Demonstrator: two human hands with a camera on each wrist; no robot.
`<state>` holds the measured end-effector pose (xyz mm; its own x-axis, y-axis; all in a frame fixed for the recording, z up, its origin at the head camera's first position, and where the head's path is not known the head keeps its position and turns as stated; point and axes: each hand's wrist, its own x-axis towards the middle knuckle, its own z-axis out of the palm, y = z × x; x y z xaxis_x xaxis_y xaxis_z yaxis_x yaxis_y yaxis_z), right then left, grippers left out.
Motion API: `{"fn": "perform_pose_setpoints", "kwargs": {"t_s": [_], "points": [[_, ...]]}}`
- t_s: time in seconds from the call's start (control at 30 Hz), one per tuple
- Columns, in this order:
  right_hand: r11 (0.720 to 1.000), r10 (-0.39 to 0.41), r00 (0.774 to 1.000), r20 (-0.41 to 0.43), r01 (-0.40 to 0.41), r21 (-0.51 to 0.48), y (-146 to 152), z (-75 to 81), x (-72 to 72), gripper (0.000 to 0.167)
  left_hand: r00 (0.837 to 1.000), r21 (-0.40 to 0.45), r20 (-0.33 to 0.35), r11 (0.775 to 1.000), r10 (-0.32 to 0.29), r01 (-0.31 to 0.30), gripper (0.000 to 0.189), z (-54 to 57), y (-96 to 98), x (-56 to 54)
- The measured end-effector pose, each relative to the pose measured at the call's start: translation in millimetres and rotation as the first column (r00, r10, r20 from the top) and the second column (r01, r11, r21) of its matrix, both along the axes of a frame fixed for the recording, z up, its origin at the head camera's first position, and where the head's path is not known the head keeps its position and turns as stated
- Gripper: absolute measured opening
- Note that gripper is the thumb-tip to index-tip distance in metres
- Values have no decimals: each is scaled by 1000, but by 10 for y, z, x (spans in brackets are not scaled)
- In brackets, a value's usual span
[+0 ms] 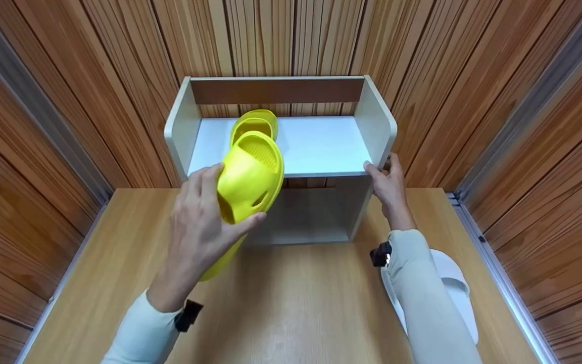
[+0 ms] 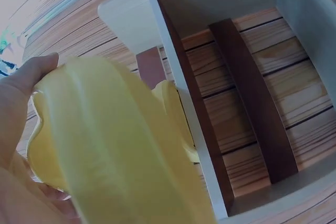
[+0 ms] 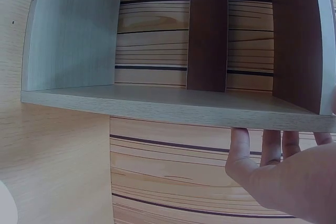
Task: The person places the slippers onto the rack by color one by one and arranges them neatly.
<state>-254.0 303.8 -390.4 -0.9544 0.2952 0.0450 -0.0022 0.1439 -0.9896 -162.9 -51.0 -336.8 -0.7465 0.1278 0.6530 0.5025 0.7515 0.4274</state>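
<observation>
My left hand (image 1: 197,217) grips a yellow slipper (image 1: 250,177) around its side, thumb toward the strap and fingers on the far side. The slipper is tilted, toe up, in front of the upper shelf (image 1: 316,144). Its ribless outer side fills much of the left wrist view as a yellow slipper sole (image 2: 121,140). Behind it, a second yellow slipper (image 1: 265,117) rests on that shelf, left of the middle. My right hand (image 1: 392,187) holds the shoe rack's right side panel (image 1: 379,114), its thumb at the shelf's front edge and its fingertips (image 3: 240,136) against the outside.
White slippers (image 1: 457,288) lie on the wooden table (image 1: 291,313) at the right, partly under my right forearm. The rack's lower compartment (image 1: 311,217) opens toward me. Wood-panelled walls (image 1: 271,35) stand behind and at both sides.
</observation>
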Motion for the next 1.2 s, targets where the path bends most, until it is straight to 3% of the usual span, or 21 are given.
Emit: {"fn": "perform_pose_setpoints", "kwargs": {"t_s": [0.2,0.37,0.6,0.77,1.03,1.2], "points": [[1000,21,999,32,-20,-8,-46,86,69,62,999,-13,48,1000,0,1,91,85,135,-110],[1000,21,999,31,-20,-14,-79,187,138,61,999,-58,42,998,-11,14,91,210,284,-232],[1000,8,1000,23,-8,-2,17,41,25,64,1000,-113,21,993,-24,26,88,371,454,-410],[1000,1,1000,18,-1,6,28,26,-7,64,999,-178,19,983,-30,33,89,483,562,-540],[1000,-3,1000,15,3,-5,51,41,-5,63,992,-267,122,962,-21,53,97,731,808,-780],[1000,-1,1000,29,1,-17,62,74,28,63,975,-250,221,968,24,33,99,860,946,-966]]}}
